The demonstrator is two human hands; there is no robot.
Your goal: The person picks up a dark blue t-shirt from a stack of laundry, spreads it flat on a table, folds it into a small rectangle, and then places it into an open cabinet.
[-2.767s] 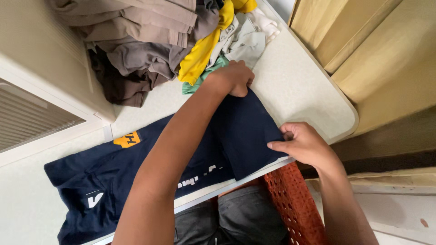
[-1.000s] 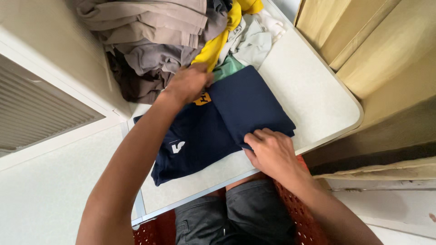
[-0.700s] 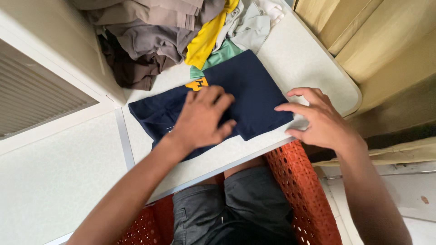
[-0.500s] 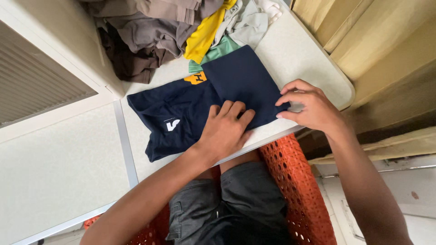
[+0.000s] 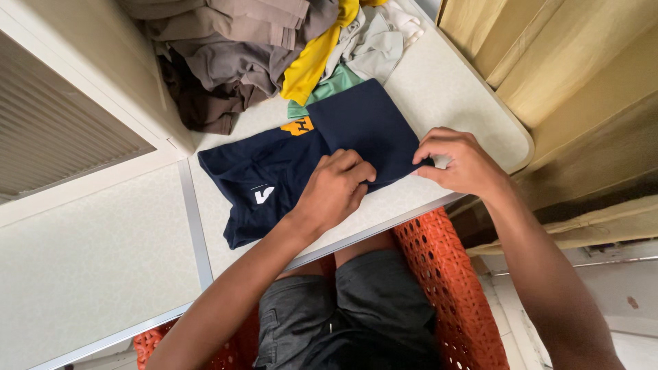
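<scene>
No packages, labels, signs or screens in view (only printed marks on clothing)

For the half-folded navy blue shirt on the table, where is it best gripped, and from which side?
Probably the near edge of the folded flap of the navy blue shirt, approached from the person's side of the pale table. The doubled layers end there by the table's front rim, so fingers can pinch them. The left hand and right hand already grip that edge; the far side abuts the heaped clothes.
</scene>
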